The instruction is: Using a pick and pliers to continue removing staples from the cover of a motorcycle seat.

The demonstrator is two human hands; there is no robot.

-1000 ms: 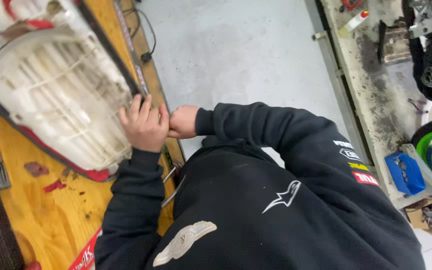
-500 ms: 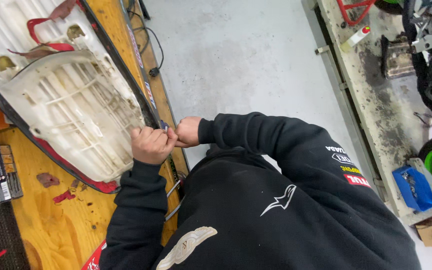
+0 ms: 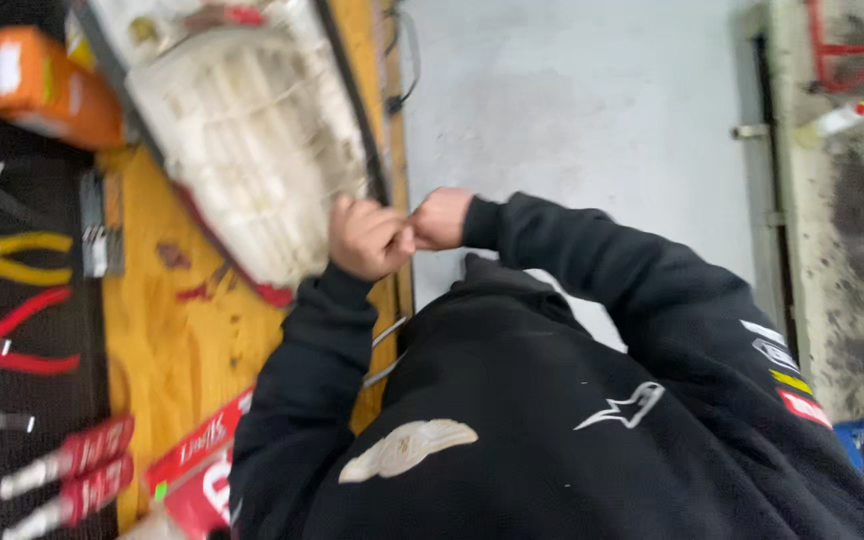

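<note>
Two hands meet at the edge of the wooden table [image 3: 167, 330]: the left hand [image 3: 367, 238] and right hand [image 3: 440, 218], both curled into fists, touch just beside one white ribbed panel [image 3: 252, 150]. Whether they pinch anything is hidden and blurred. Two pliers, yellow-handled [image 3: 14, 257] and red-handled [image 3: 17, 340], lie left.

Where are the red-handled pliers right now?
In the head view, the red-handled pliers lie on the black mat at the far left, just below the yellow-handled pliers and above the red-handled tools.

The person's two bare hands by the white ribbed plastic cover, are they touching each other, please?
Touching. The head view shows the left hand and right hand pressed together at the fingertips with no gap, just off the edge of the white ribbed plastic cover.
</note>
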